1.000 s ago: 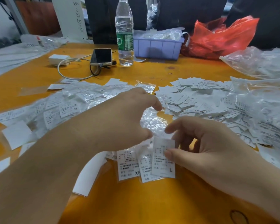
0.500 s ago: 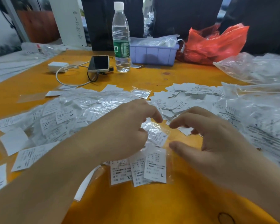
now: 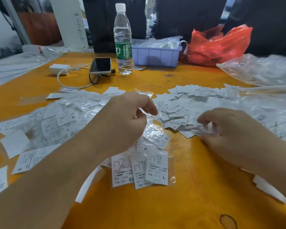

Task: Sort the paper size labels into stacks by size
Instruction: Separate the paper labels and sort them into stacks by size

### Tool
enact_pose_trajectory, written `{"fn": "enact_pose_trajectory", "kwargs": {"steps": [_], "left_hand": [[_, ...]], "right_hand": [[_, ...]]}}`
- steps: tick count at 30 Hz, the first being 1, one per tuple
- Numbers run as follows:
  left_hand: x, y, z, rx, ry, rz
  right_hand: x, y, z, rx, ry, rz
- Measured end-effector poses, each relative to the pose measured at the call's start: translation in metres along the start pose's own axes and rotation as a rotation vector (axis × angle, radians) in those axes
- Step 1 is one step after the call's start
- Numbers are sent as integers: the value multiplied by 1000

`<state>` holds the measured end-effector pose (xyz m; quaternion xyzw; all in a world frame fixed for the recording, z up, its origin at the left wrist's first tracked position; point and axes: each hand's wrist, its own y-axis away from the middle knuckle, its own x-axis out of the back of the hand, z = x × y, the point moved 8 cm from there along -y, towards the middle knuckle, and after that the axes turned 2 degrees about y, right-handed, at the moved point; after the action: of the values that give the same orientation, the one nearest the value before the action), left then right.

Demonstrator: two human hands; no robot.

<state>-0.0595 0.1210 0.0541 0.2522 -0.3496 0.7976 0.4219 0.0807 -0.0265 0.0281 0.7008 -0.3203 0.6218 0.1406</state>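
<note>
Nearest on the orange tabletop (image 3: 155,212) lies a short row of white paper size labels in clear plastic sleeves (image 3: 139,169), reading XS and L, with an XL-marked one just beyond. These slips look feather-light, limp and slick in their film, so they are best pinched by one corner or edge, one at a time, or they will slide and cling together.

The left hand (image 3: 122,123) hovers over the row with fingers curled, pinching a crinkled clear sleeve at its fingertips. The right hand (image 3: 229,129) reaches into the loose heap of bare white labels (image 3: 177,113), fingers curled on a few slips; whether it has a firm hold I cannot tell. A second ago it held the L label at the row; that label now lies flat, released, and the hand has moved off to the heap.

Farther back stand a clear plastic water bottle (image 3: 122,40), a dark-screened phone (image 3: 101,66) and a lilac plastic bin (image 3: 155,55).
</note>
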Motion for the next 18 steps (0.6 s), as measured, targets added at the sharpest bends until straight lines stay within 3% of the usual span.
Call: {"fn": "enact_pose_trajectory", "kwargs": {"steps": [8, 18], "left_hand": [[-17, 3, 2, 3, 25, -55], [-21, 5, 7, -13, 40, -61]], "right_hand": [[-2, -1, 4, -17, 3, 15], [10, -1, -3, 61, -88, 163]]}}
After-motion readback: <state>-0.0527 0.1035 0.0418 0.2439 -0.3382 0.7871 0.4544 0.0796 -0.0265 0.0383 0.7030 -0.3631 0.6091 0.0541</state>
